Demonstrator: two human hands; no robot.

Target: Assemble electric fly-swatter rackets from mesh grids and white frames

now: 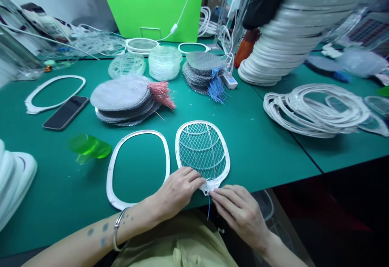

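Our left hand [181, 186] curls its fingers over the lower end of a white oval plastic frame with diamond mesh [203, 147], near the green table [249, 157] edge; our right hand [240, 210] brings close-set fingertips there. We cannot tell whether either pinches it. We judge it light, stiff-rimmed, fragile across the mesh, best held by its rim. We count one thin blue wire [208, 208], one white open ring [110, 182] beside the frame, two grey disc stacks [121, 92] beyond.
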